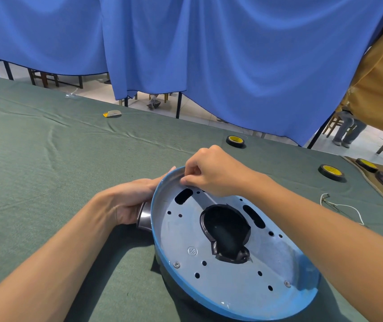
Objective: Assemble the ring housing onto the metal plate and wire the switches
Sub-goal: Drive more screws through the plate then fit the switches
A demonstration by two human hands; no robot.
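The round grey metal plate with its blue rim [223, 270] lies tilted on the green cloth-covered table [46, 159]; a small round stamp near its centre is unreadable. The left hand [127, 203] wraps its fingers around the plate's side, likely to steady it, while the right hand [211, 173] pinches something too small to identify at the far rim. Beyond, black tape rolls with yellow labels [235, 141] show no legible print.

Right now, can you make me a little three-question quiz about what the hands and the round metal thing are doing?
1. True or false: the left hand holds the metal plate by its side.
2. How many tape rolls lie on the green cloth? A) one B) two C) three
3. Fill in: the right hand pinches at the plate's far ____.

Key: 1 true; 2 C, here, here and here; 3 edge.
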